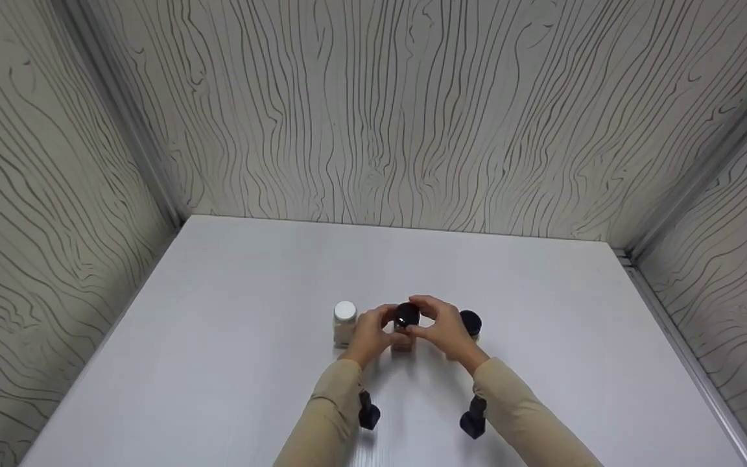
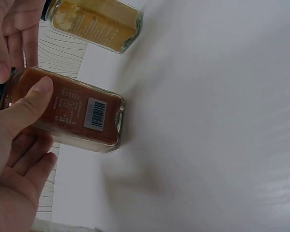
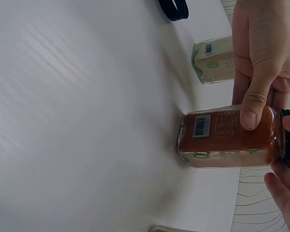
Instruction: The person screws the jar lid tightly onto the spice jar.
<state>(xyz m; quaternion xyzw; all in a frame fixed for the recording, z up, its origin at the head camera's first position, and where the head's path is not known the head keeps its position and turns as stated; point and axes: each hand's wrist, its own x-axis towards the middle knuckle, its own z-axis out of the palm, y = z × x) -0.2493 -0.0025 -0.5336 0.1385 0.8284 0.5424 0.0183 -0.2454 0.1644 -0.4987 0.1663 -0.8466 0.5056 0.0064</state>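
Note:
A square glass spice jar (image 1: 402,344) of red-brown powder stands upright between both hands, topped by a black lid (image 1: 407,314). My left hand (image 1: 370,334) grips the jar's body, its thumb (image 2: 31,104) lying along one face near a barcode label. With fingers and thumb around the lid, my right hand (image 1: 441,327) holds it from the other side. The lid sits at the jar's mouth; whether it is loose I cannot tell. The base is at or close to the tabletop.
Left of the hands stands a white-lidded jar (image 1: 343,329) of pale powder. A black-lidded jar (image 1: 471,322) of yellow powder (image 2: 94,21) is partly behind the right hand. Black wrist mounts (image 1: 368,415) hang under both sleeves. Wood-patterned walls (image 1: 373,117) border the white table (image 1: 231,337).

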